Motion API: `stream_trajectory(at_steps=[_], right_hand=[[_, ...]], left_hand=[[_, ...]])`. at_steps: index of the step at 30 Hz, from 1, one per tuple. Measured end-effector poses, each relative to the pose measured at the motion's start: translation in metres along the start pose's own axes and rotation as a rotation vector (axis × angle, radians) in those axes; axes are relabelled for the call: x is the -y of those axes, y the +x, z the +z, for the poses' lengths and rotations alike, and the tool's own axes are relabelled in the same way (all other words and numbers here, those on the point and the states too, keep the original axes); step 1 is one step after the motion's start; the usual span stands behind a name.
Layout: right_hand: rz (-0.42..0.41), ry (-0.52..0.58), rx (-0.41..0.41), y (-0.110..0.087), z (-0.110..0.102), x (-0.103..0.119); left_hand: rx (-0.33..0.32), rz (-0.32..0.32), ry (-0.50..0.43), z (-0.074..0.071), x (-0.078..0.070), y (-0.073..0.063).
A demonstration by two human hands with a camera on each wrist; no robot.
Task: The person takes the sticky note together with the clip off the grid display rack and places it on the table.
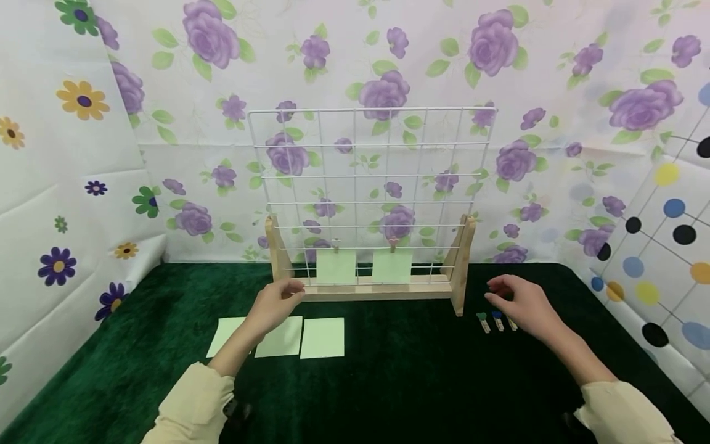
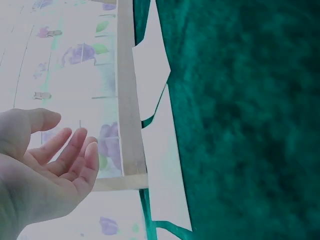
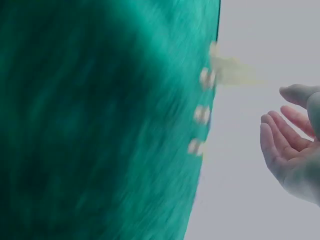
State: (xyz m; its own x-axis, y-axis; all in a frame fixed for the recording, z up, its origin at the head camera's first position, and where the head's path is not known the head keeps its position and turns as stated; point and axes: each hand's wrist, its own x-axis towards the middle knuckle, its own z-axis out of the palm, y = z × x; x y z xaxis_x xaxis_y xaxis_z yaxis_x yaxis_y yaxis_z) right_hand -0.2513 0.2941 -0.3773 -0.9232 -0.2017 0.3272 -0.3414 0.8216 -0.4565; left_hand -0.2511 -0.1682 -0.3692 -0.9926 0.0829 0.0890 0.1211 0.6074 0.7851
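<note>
My left hand [image 1: 275, 305] hovers over the paper squares with nothing between its loosely bent fingers. Below it lie three pale green paper squares [image 1: 323, 338] in a row on the table. My right hand [image 1: 524, 306], also holding nothing, is raised near several small wooden clothespins [image 1: 498, 321] with coloured tops, one green and one blue. Between the hands stands a white wire grid rack [image 1: 355, 177] on a wooden base. Two pale green squares [image 1: 391, 266] hang on its lowest rows, each under a small clothespin [image 1: 393, 244].
Dark green cloth [image 1: 399, 382] covers the table. The rack's wooden feet [image 1: 459, 271] rise at both sides. A flowered sheet [image 1: 383, 55] hangs behind, with patterned sheets [image 1: 665, 246] at left and right.
</note>
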Motion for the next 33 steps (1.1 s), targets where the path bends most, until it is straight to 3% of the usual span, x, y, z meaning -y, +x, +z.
stream_trajectory(at_steps=[7,16,25,33], right_hand=[[-0.115,0.004,0.042,0.012,0.014,0.039],[-0.176,0.083,0.058,0.030,0.031,0.078],[-0.212,0.160,0.034,0.055,0.040,0.108],[-0.166,0.212,0.074,0.074,0.046,0.135]], left_hand=[[0.037,0.009,-0.174,0.002,-0.015,0.001],[0.023,-0.005,-0.236,-0.003,-0.033,0.005],[0.039,-0.029,-0.189,0.001,-0.029,0.016],[0.006,-0.010,-0.151,0.007,-0.031,0.027]])
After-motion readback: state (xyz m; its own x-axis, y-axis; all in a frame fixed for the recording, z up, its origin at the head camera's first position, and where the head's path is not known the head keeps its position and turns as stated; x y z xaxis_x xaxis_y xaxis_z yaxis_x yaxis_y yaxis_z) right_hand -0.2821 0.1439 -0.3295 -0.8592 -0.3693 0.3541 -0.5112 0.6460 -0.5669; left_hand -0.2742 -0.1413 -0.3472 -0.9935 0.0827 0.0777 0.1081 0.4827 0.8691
